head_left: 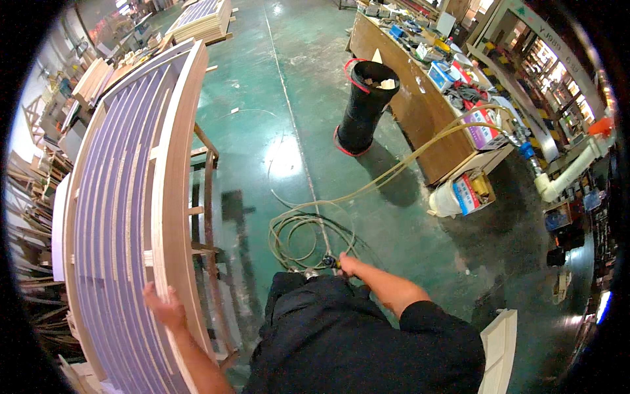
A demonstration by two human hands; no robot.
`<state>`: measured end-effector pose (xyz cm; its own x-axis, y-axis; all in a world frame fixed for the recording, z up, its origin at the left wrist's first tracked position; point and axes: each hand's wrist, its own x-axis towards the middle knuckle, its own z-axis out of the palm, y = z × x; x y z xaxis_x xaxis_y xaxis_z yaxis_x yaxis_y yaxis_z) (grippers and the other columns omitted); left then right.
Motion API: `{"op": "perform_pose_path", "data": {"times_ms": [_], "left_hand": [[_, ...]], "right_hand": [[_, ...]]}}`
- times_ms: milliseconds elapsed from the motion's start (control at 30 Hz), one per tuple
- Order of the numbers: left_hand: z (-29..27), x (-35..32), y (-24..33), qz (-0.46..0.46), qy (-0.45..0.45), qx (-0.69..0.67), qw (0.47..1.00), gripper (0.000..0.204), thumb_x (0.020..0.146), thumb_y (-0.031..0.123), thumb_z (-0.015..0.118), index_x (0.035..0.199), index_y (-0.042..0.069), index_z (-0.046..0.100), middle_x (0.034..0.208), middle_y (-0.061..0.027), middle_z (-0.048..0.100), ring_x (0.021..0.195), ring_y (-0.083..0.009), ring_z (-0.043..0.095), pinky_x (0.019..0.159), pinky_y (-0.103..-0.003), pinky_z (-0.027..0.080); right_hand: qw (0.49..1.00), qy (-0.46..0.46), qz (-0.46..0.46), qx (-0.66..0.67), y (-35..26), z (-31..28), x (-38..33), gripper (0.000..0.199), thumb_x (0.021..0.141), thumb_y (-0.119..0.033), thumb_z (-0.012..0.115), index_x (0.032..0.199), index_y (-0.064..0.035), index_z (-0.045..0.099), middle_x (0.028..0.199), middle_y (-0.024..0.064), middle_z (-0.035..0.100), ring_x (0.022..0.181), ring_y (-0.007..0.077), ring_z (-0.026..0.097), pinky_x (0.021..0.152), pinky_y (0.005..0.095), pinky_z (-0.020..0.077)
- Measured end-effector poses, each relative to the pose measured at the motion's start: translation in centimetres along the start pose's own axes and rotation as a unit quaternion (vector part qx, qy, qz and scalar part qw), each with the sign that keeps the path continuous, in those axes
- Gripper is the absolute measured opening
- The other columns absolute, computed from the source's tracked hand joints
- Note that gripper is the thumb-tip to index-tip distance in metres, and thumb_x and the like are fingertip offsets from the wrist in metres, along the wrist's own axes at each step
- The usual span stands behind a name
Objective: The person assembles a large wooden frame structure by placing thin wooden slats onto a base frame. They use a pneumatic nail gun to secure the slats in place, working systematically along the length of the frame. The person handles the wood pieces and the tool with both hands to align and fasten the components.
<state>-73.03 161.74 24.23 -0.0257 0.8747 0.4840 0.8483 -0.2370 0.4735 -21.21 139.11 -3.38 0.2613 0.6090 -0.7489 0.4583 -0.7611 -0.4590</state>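
Note:
My left hand [165, 308] rests at the near edge of a long wooden frame [172, 190], its fingers apart and gripping nothing. The frame lies on a stand to my left and holds purple-grey panels [118, 197] divided by thin light strips. Low in front of my body, my right hand [348, 264] is closed around a small dark tool [330, 262]; its exact kind is too small to tell. Beside and beyond that tool, a yellowish air hose [283, 233] lies coiled on the green floor. Whether the hose joins the tool cannot be made out.
A tall black bin [367, 105] with wood scraps stands ahead. Right of it is a cluttered workbench [400, 85], with a box [467, 194] and a white bucket [446, 201] at its near end. The hose runs to a pipe [571, 174]. A stacked pile [200, 21] lies at the back.

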Motion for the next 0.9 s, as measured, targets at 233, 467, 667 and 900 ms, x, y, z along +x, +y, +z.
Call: {"op": "perform_pose_path", "data": {"times_ms": [233,467,667,900], "left_hand": [[6.1,-6.0,18.8,0.194,-0.389,-0.167,0.885,0.079,0.068,0.027,0.091,0.136,0.008,0.055,0.142,-0.0201,0.052,0.135,-0.0422,0.047,0.114,-0.05,0.038],[6.4,-7.2,18.5,0.112,-0.487,-0.305,0.811,0.067,0.067,0.019,0.093,0.125,0.005,0.061,0.119,-0.0143,0.069,0.109,-0.0298,0.067,0.096,-0.039,0.053],[6.9,-10.3,17.3,0.09,-0.377,-0.343,0.855,0.051,0.07,0.016,0.092,0.111,0.004,0.064,0.102,-0.0105,0.072,0.092,-0.0206,0.071,0.083,-0.033,0.056],[4.6,-11.0,15.2,-0.061,-0.305,-0.357,0.88,0.037,0.073,0.015,0.089,0.1,0.005,0.067,0.094,-0.0071,0.069,0.088,-0.0171,0.067,0.082,-0.033,0.054]], "right_hand": [[0.917,-0.087,-0.353,-0.165,-15.0,-4.3,-5.3,0.051,0.087,-0.027,0.073,0.116,-0.0003,0.042,0.096,0.0281,0.067,0.091,0.0505,0.064,0.078,0.0549,0.0495],[0.866,-0.177,-0.457,-0.096,-23.0,-5.7,-16.2,0.051,0.088,-0.032,0.075,0.121,-0.0028,0.049,0.101,0.0258,0.068,0.095,0.0473,0.064,0.079,0.053,0.0496],[0.849,-0.122,-0.511,-0.058,-22.0,-4.9,-16.9,0.05,0.092,-0.042,0.073,0.122,-0.0044,0.06,0.101,0.0213,0.068,0.097,0.0424,0.065,0.083,0.0473,0.0513],[0.887,-0.111,-0.437,-0.103,-16.6,-7.2,-15.5,0.05,0.094,-0.052,0.064,0.124,-0.0121,0.061,0.102,0.0185,0.069,0.097,0.0423,0.066,0.081,0.0528,0.0514]]}}
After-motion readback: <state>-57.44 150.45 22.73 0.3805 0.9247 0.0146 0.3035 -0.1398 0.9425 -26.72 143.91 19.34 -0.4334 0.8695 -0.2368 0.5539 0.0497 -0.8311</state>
